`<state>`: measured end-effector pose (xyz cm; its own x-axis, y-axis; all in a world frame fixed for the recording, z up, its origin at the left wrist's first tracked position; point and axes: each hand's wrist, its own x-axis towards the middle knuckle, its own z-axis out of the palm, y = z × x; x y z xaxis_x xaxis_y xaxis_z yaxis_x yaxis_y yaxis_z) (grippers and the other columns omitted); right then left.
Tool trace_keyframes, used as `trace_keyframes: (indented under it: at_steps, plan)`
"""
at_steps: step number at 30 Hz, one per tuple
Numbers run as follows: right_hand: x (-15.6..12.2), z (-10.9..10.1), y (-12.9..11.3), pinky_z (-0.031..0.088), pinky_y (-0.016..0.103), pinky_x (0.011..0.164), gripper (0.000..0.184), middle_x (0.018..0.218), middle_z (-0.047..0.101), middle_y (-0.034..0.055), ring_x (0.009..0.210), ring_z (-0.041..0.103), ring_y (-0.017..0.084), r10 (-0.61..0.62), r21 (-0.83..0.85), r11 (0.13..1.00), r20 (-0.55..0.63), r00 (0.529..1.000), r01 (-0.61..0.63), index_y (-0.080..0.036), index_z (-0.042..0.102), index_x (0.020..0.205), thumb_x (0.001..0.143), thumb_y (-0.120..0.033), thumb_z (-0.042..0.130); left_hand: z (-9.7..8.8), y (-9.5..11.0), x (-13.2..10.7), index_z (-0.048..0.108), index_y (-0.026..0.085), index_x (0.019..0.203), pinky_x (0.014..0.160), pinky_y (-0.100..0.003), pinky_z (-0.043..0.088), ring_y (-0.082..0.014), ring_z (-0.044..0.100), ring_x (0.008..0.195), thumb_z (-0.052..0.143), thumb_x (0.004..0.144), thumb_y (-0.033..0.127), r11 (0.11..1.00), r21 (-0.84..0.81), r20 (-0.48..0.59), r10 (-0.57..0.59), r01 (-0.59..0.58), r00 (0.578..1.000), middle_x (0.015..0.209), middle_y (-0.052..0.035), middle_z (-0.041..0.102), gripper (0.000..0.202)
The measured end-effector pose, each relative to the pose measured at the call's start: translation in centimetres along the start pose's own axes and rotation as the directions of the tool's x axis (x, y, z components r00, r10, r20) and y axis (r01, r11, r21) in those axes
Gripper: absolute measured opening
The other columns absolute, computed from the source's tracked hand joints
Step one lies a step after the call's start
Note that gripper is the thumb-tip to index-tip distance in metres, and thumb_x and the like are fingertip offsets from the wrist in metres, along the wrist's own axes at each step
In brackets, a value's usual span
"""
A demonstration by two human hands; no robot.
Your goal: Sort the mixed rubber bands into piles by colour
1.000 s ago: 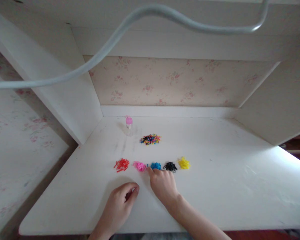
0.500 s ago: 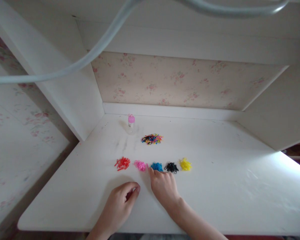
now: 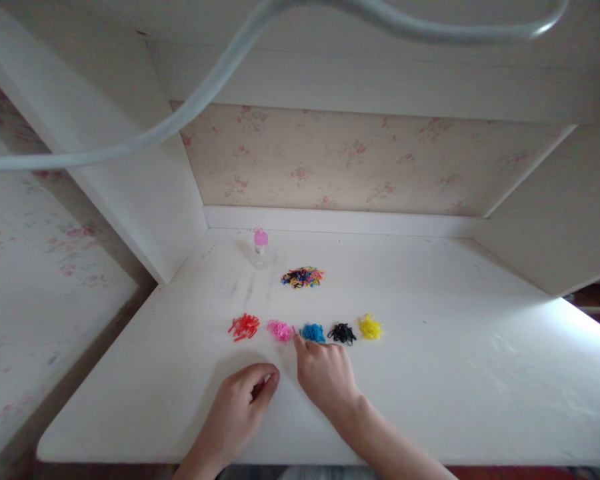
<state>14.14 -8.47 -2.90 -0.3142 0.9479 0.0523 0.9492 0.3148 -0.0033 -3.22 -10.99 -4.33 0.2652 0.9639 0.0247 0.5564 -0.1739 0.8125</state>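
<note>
A row of small sorted heaps lies on the white desk [image 3: 430,373]: red [image 3: 244,326], pink [image 3: 280,329], blue [image 3: 313,332], black [image 3: 342,333] and yellow [image 3: 369,327]. Behind them sits a mixed-colour pile [image 3: 303,277]. My right hand [image 3: 325,375] rests on the desk with its index fingertip touching a stray pink piece between the pink and blue heaps; the other fingers are curled. My left hand [image 3: 243,403] lies on the desk below the pink heap, fingers curled in loosely; what is inside, if anything, does not show.
A small clear bottle with a pink cap [image 3: 261,247] stands at the back left of the desk. White side panels and a flowered back wall close in the desk. A pale cable [image 3: 180,120] hangs across the top of the view.
My right fingertip has slid slightly left toward the pink heap. The left hand has stayed put. The view has shifted a little.
</note>
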Motion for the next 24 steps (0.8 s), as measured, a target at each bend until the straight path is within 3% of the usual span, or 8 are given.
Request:
trace_keyframes:
  at_steps: [5, 14, 24]
  plan:
    - [1.1, -1.3, 0.4, 0.043, 0.024, 0.052, 0.031, 0.078, 0.069, 0.0082, 0.067, 0.067, 0.021, 0.05, -0.025, 0.998, 0.051, 0.997, -0.049, -0.022, 0.057, 0.108, 0.083, -0.01, 0.044, 0.1, -0.1, -0.1, 0.067, 0.021, 0.096, 0.06, -0.018, 0.047, -0.0124, 0.06, 0.065, 0.045, 0.089, 0.035, 1.0, 0.015, -0.006, 0.004, -0.004, 1.0, 0.076, -0.0013, 0.068, 0.027]
    - [2.0, -1.5, 0.5, 0.045, 0.026, 0.057, 0.022, 0.075, 0.07, 0.0094, 0.068, 0.067, 0.021, -0.03, -0.044, 0.998, 0.094, 0.995, 0.034, -0.02, 0.063, 0.095, 0.084, -0.009, 0.046, 0.0, 0.0, -0.1, 0.068, 0.021, 0.095, 0.059, -0.018, 0.045, -0.0123, 0.06, 0.064, 0.045, 0.09, 0.034, 1.0, 0.008, -0.019, 0.011, -0.011, 1.0, 0.075, -0.0007, 0.068, 0.027]
    - [1.9, -1.7, 0.6, 0.044, 0.025, 0.056, 0.028, 0.077, 0.07, 0.0072, 0.068, 0.067, 0.02, -0.013, -0.045, 0.999, 0.09, 0.996, 0.017, -0.022, 0.064, 0.098, 0.082, -0.009, 0.046, -0.1, -0.2, -0.2, 0.066, 0.021, 0.095, 0.061, -0.019, 0.044, -0.0123, 0.059, 0.067, 0.046, 0.089, 0.036, 1.0, -0.002, 0.003, -0.031, 0.031, 1.0, 0.08, 0.0001, 0.068, 0.026]
